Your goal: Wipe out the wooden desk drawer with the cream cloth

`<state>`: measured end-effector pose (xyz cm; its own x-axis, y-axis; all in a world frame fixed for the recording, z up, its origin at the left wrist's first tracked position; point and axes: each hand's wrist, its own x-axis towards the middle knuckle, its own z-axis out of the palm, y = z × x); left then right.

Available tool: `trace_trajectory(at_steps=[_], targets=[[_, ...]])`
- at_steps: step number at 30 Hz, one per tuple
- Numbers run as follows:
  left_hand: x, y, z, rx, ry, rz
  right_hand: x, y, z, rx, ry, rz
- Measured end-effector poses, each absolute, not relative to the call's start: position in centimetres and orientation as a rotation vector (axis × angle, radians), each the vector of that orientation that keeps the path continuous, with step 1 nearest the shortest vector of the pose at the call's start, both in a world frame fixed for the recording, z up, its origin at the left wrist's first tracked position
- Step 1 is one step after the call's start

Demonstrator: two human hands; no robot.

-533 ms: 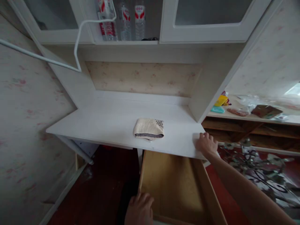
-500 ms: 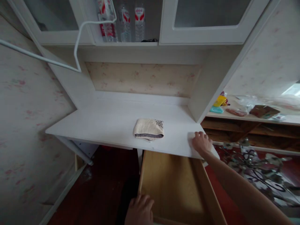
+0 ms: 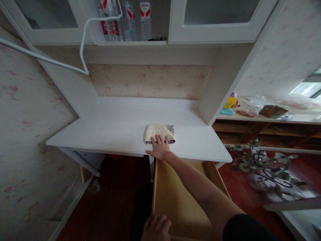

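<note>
Cloth point(image 3: 158, 129) lies under right-hand fingers point(image 3: 157, 139), red bottle labels point(image 3: 145, 10) unreadable

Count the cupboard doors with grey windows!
2: the left door and the right door, on either side of the bottle shelf, above the desk with the folded cloth. The picture's top cuts both off, so more may be hidden.

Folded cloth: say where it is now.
In the head view, the folded cloth lies mid-picture on the white desktop near its front edge, the right hand over the cloth's near side.
</note>
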<state>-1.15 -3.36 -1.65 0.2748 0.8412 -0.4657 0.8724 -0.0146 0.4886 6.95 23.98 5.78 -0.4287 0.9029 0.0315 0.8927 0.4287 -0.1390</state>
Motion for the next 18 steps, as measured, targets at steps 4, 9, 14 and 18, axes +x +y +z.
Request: trace_trajectory(at_steps=[4, 9, 14, 18], targets=[[-1.0, -3.5, -0.8, 1.856, 1.568, -0.046, 8.9, 22.1, 5.2, -1.475, -2.603, -0.062], [-0.7, -3.4, -0.4, 1.898, 1.621, -0.026, 10.8, 18.6, 6.2, -1.473, -2.601, -0.149], [-0.4, -3.6, -0.3, 1.952, 1.678, 0.066, 12.3, 15.9, 7.1, -1.471, -2.439, 0.190], [-0.3, -4.1, -0.4, 1.992, 1.704, 0.107, 13.7, 14.2, 7.8, -1.288, -1.735, 0.692]])
